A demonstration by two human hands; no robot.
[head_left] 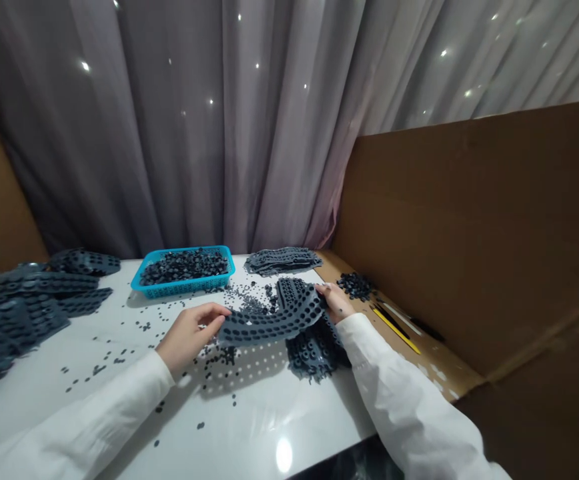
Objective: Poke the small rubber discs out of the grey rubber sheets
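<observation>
A dark grey rubber sheet with rows of holes (269,327) is stretched in a curve above the white table (264,427). My left hand (189,333) pinches its left end between thumb and fingers. At its other end, my right hand (336,301) grips the sheet's upper right corner. Beneath and behind it lies a stack of similar sheets (312,353), partly covered by the held one. Small dark round bits (224,357) are scattered below the sheet and across the table.
A blue basket (184,288) full of small black pieces stands at the back. More sheets are piled at the left (14,320), with a flat stack (283,261) at the back. By the cardboard wall (469,220) lie a black heap (355,285) and a yellow pen-like tool (397,328).
</observation>
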